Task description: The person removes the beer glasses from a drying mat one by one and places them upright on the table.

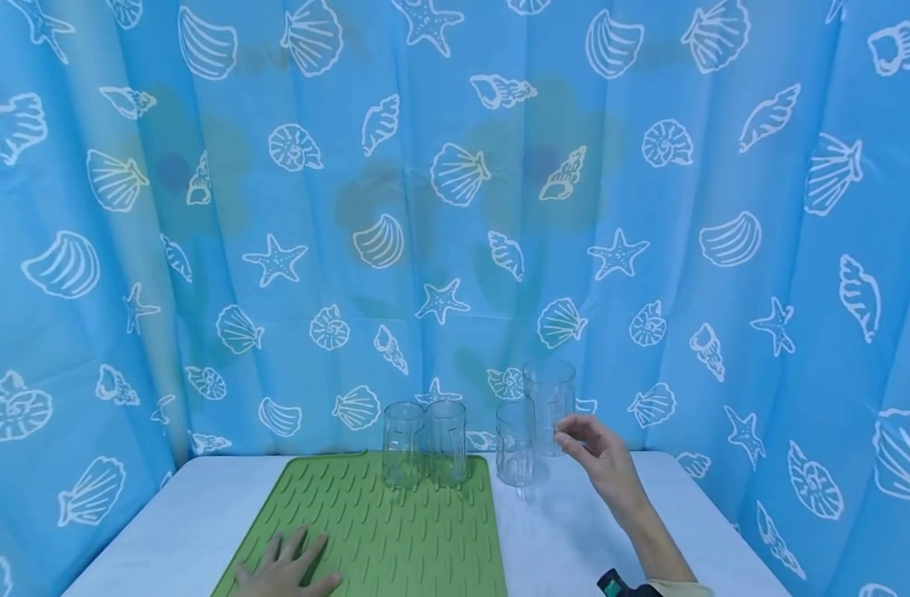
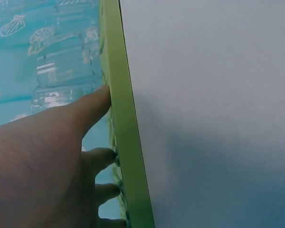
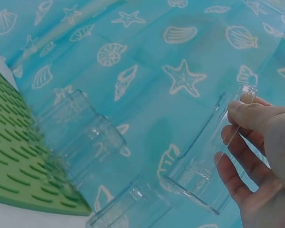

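My left hand [image 1: 285, 568] rests with fingers spread on the near left part of a green ridged mat [image 1: 380, 547]; in the left wrist view its fingertips meet the mat's surface. My right hand [image 1: 602, 464] holds a tall clear glass [image 1: 550, 402] at the back, right of the mat. In the right wrist view, thumb and fingers pinch this glass [image 3: 199, 156] near one end. Just left of it stands a shorter clear glass [image 1: 515, 448] on the white table. Two more clear glasses [image 1: 404, 448] stand upright side by side on the mat's back right part.
The white table [image 1: 589, 539] extends to the right of the mat and on its left. A blue curtain [image 1: 455, 249] with white shells and starfish hangs close behind the table's back edge and along both sides. A black band [image 1: 625, 585] sits at my right wrist.
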`<state>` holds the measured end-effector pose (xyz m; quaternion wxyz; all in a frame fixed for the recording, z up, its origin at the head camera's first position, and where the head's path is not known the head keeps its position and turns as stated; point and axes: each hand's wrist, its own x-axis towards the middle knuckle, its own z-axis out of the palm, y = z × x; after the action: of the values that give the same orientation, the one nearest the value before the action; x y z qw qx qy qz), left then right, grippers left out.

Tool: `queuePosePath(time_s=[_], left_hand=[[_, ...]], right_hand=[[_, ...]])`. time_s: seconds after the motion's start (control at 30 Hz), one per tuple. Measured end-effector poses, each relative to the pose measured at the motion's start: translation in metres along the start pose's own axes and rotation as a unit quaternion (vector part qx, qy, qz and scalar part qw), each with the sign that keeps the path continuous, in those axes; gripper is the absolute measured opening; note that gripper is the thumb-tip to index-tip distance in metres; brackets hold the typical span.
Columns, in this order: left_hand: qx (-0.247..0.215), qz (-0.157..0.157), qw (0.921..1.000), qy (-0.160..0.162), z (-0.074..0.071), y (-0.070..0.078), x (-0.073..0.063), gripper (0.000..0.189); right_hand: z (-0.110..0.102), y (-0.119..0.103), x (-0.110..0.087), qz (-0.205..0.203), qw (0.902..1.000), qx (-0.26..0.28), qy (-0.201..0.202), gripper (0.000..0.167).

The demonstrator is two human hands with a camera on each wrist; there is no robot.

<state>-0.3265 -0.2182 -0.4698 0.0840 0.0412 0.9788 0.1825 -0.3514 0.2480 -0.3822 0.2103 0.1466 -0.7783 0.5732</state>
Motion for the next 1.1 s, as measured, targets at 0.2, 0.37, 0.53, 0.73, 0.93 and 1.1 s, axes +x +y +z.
queuePosePath(time_s=[0.2,0.37,0.53,0.73,0.93,1.1], left_hand=[[-0.016,-0.002,0.9997,-0.018,-0.003,0.001,0.0,0.091],[-0.019,0.0,0.9995,-0.026,-0.006,0.003,-0.002,0.09],[-0.02,-0.002,0.9995,-0.024,-0.005,0.004,-0.004,0.089],[-0.006,-0.005,0.9998,-0.017,-0.001,0.003,-0.004,0.09],[-0.005,-0.004,0.9999,-0.012,-0.001,0.004,-0.004,0.088],[-0.004,-0.004,0.9999,-0.016,-0.002,0.005,-0.004,0.088]], right_hand=[[-0.006,0.011,0.002,-0.012,0.9999,-0.001,0.012,0.033],[-0.011,0.02,0.003,-0.024,0.9995,0.002,0.019,0.033],[-0.013,0.028,0.004,-0.003,0.9995,0.012,0.03,0.034],[-0.013,0.043,0.005,0.055,0.9974,-0.001,0.046,0.041],[-0.011,0.058,0.004,0.099,0.994,-0.005,0.047,0.045],[-0.01,0.067,0.004,0.131,0.9903,-0.005,0.045,0.044]])
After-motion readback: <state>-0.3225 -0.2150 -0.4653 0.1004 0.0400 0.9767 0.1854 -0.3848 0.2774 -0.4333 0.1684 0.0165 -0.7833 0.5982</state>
